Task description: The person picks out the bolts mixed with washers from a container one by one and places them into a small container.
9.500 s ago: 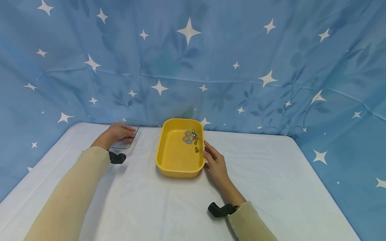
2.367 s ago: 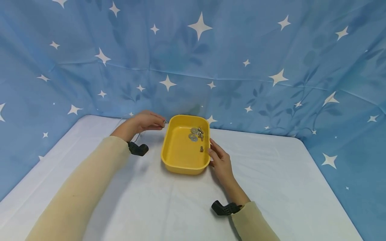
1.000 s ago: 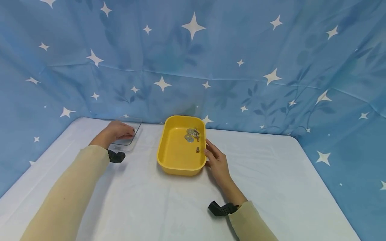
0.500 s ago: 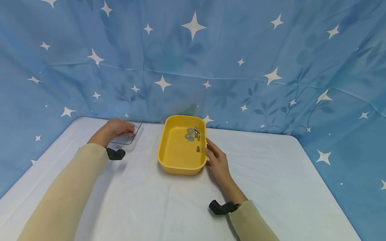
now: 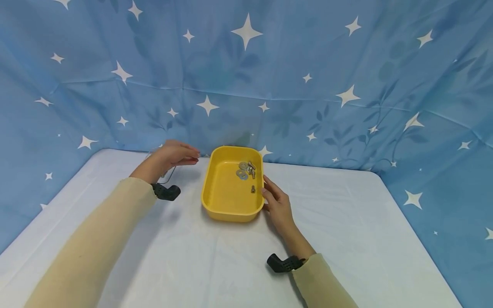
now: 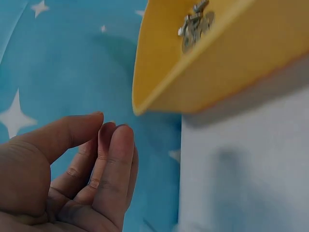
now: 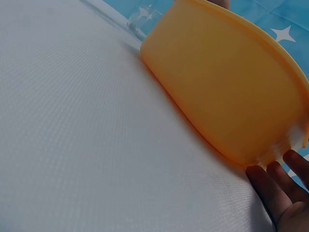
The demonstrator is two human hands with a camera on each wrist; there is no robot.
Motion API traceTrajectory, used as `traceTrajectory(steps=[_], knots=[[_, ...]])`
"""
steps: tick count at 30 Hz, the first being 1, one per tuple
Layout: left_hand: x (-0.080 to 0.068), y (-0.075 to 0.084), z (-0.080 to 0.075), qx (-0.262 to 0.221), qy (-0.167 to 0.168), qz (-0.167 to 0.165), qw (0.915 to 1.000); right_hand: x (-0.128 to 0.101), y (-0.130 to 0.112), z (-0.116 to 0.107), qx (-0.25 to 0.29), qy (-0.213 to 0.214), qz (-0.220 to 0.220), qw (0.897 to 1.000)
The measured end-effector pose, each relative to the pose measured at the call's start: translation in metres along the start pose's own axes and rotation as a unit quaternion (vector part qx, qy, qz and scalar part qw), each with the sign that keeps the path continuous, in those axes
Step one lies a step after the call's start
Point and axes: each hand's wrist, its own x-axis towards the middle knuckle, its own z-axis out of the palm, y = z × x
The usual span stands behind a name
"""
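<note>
Your left hand hangs just beside the yellow tray near its far left corner, fingers loosely bent, nothing visible between them. Your right hand rests its fingers against the tray's right side, apparently steadying it. Washers and bolts lie inside, toward the right; the clear container sits left. The step in hand looks like a reach — next calls for clearing the rim, then pinching one piece.
</note>
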Motion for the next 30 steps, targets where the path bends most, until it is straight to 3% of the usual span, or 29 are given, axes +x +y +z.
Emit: traceTrajectory(steps=[10, 23, 30], knots=[[0.004, 0.019, 0.049, -0.019, -0.019, 0.012, 0.9996, 0.001, 0.001, 0.000, 0.003, -0.001, -0.004, 1.000], [0.009, 0.014, 0.106, -0.036, -0.056, 0.019, 0.9976, 0.001, 0.002, 0.000, 0.007, -0.002, 0.001, 1.000], [0.010, 0.006, 0.127, -0.019, -0.045, 0.025, 0.9985, 0.002, 0.003, -0.002, 0.010, -0.006, -0.005, 1.000]])
